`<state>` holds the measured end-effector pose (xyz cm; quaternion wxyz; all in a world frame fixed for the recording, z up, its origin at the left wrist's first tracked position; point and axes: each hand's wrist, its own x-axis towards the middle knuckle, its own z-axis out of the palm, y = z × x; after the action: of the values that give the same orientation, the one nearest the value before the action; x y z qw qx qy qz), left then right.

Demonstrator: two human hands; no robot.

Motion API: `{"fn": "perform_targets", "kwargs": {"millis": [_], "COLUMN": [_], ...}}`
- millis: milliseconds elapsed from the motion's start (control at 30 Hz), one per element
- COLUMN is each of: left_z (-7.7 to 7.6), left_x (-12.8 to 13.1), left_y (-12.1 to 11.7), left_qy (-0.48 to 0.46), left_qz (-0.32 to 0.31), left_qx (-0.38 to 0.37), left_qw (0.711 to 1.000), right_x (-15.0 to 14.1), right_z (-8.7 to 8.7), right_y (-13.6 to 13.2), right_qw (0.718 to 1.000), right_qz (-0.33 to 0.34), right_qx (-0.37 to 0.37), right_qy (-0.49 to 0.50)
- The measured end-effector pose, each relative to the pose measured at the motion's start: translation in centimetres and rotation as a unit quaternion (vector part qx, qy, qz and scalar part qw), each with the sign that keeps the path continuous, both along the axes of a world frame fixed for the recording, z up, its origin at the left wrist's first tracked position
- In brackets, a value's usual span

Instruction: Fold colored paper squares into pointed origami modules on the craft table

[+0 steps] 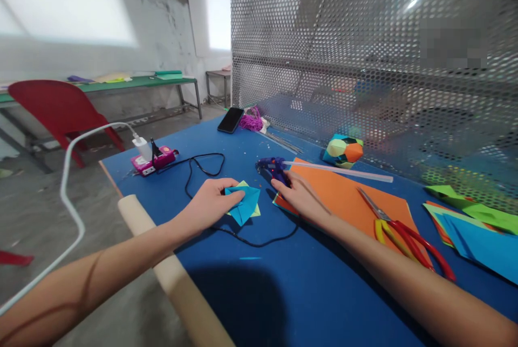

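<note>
My left hand (pixel 212 198) is closed on a folded paper piece (pixel 243 204), blue over pale yellow-green, its thumb flat on the blue face. Just to the right, my right hand (pixel 299 193) is closed around the handle of a blue hot glue gun (pixel 272 164). A long translucent glue stick (pixel 343 171) juts from the gun's back end, over orange paper sheets (pixel 324 188). The gun's nozzle points left, and part of its handle is hidden by my fingers. Behind the sheets sits a multicoloured folded-paper ball (pixel 343 149).
Scissors (pixel 399 228) with red and yellow handles lie on the orange sheets. Blue and green papers (pixel 481 233) lie far right. A black cable loops from a pink power strip (pixel 156 160). A phone (pixel 230 120) and purple string (pixel 251 118) lie near the perforated metal screen (pixel 275 39). A cardboard tube (pixel 170 271) lines the left edge.
</note>
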<state>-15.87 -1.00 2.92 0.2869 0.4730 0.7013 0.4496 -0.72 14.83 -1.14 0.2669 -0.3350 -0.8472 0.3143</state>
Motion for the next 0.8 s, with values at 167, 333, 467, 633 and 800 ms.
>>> {"fn": "perform_targets", "kwargs": {"millis": [167,333,467,633,800], "left_z": [0.5,0.7,0.2,-0.5,-1.0], "left_x": [0.2,0.7,1.7,2.9,3.0], "left_y": [0.3,0.8,1.8,2.8,3.0], "left_qy": [0.001,0.01,0.0,-0.004,-0.021], "left_qz": [-0.005,-0.03,-0.074,-0.101,-0.101], "left_qx": [-0.008,-0.007,-0.001,-0.008,-0.012], "left_qw": [1.0,0.999,0.997,0.995,0.995], "right_x": [2.0,3.8,3.5,2.7,2.7], "right_z": [0.7,2.0,2.6,2.1,0.8], "right_y": [-0.6,-3.0,-5.3,-6.3,-6.1], "right_qw": [0.999,0.997,0.989,0.98,0.976], "right_qz": [-0.009,-0.055,0.046,0.047,0.036], "right_qx": [-0.024,-0.007,-0.073,-0.135,-0.157], "right_qy": [-0.036,0.062,0.119,0.137,0.145]}}
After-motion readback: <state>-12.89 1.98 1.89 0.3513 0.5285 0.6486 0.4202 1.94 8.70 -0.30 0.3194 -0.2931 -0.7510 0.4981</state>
